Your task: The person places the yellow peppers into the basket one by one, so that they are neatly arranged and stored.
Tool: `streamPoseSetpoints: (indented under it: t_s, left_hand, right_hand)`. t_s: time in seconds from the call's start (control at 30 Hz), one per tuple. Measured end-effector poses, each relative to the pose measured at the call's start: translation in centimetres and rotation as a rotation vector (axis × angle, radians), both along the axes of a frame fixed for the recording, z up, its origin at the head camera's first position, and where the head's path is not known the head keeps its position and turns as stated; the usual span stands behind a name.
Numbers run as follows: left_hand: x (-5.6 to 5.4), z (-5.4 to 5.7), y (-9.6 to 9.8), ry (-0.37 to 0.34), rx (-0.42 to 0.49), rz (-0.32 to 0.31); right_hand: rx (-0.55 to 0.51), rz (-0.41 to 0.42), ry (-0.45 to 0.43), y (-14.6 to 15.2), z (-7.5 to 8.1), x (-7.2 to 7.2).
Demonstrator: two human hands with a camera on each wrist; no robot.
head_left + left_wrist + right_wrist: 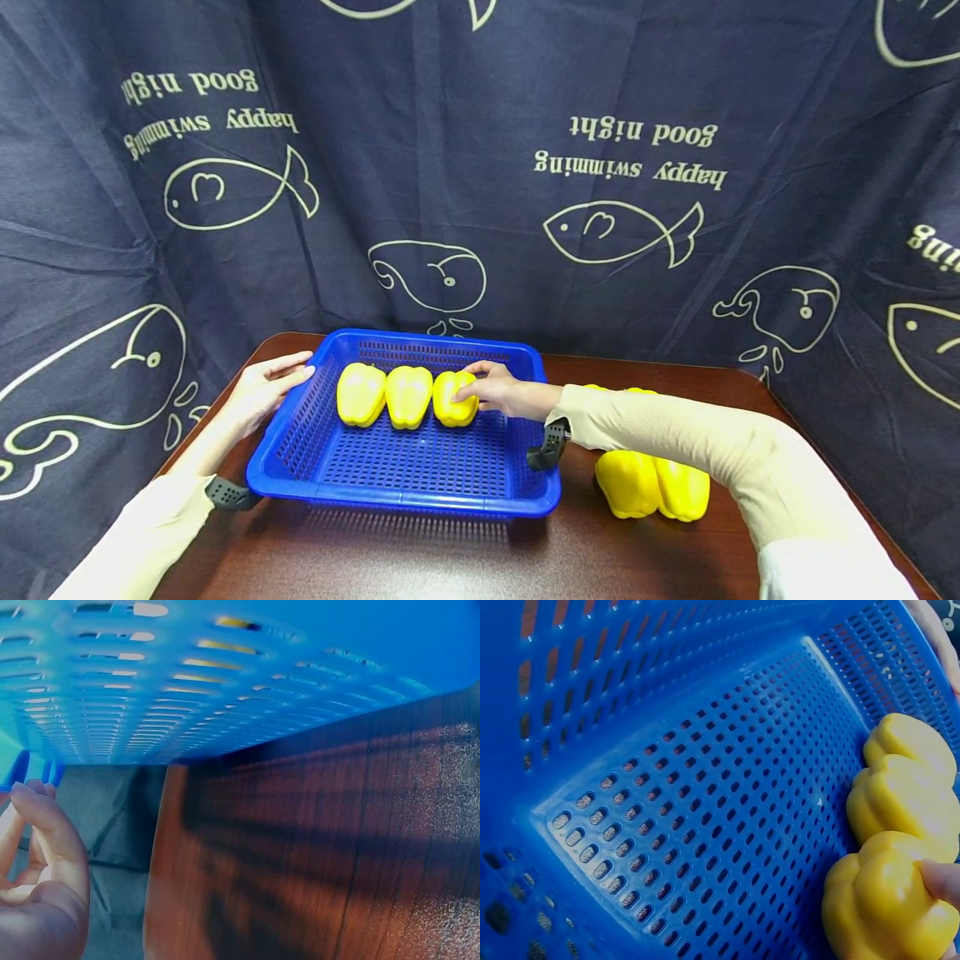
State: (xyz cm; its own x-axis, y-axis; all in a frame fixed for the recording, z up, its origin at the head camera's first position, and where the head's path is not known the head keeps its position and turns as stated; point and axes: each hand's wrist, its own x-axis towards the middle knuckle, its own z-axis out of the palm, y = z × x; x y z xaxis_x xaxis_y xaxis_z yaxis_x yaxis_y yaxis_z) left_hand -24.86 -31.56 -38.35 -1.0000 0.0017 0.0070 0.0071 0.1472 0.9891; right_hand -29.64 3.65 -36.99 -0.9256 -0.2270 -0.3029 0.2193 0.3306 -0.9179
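Plainly, pepper (450, 407) between right fingers (482, 367)

on the dark brown wood-grained surface (360, 562) i have a rectangular blue plastic basket (408, 500), left of centre. three yellow lobed bell peppers (408, 398) sit in a row in its rear half. my left grip (262, 388) touches it at left rear; my right grip (498, 390) is inside, on the rightmost pepper (448, 412). right of it, two yellow lobed loose peppers (630, 485) lie before the cream fabric right sleeve (667, 423).
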Motion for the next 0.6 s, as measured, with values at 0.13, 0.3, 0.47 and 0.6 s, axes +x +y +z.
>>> streamPoseSetpoints:
  t_s: [0.13, 0.3, 0.47, 0.6]
  left_hand:
    - [0.09, -0.14, -0.04, -0.007, 0.003, 0.006]
    - [0.07, -0.15, -0.03, -0.008, -0.034, 0.011]
    - [-0.18, 0.13, 0.10, -0.007, -0.019, 0.013]
    - [-0.07, 0.10, 0.13, -0.007, -0.026, 0.014]
  right_hand:
    - [0.010, 0.001, 0.008, 0.03, -0.20, -0.02]
    - [0.032, -0.006, 0.012, 0.11, -0.19, -0.05]
    - [0.042, -0.033, 0.017, 0.13, 0.12, -0.11]
    - [0.031, -0.040, 0.016, 0.07, 0.15, -0.15]
